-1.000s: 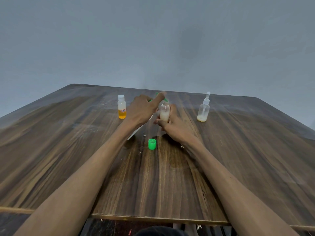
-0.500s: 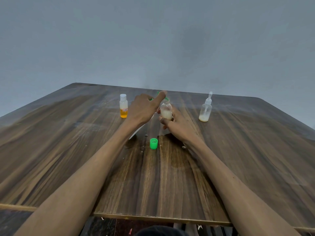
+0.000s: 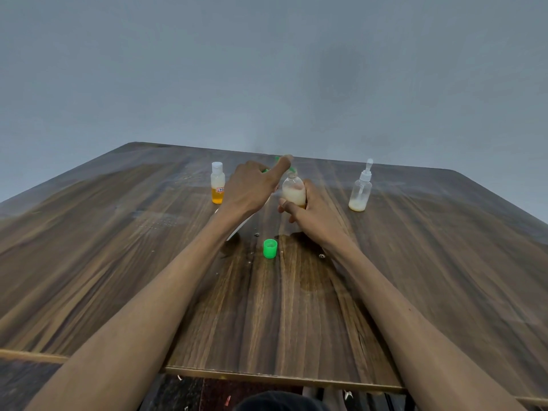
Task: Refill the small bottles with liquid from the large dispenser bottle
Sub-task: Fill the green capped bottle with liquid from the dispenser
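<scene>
Looking from largest to smallest, the wooden table (image 3: 430,277) fills the lower half of the frame, and the two forearms reach from the bottom corners to its centre as they did a second ago. The large dispenser bottle (image 3: 237,231) is almost fully hidden behind the left hand (image 3: 252,189); only a white edge below the wrist and some green of the pump under the fingertip can be seen. This hand lies over the pump with the forefinger stretched forward on the green head, so it seems to be pressing; how the other fingers lie I cannot tell. The right hand (image 3: 314,212) grips the small open bottle (image 3: 293,189) with curled fingers, just right of centre, its mouth close under the spout. Compared with a second ago this bottle is held slightly higher and the milky liquid inside seems to stand a little higher, but the change is small. I judge the filling of this bottle is in progress. At centre left stands an orange-liquid bottle (image 3: 218,185), capped, and at centre right a spray bottle (image 3: 360,188) with little liquid, both not moved. The green cap (image 3: 270,248) waits on the table below the hands.
</scene>
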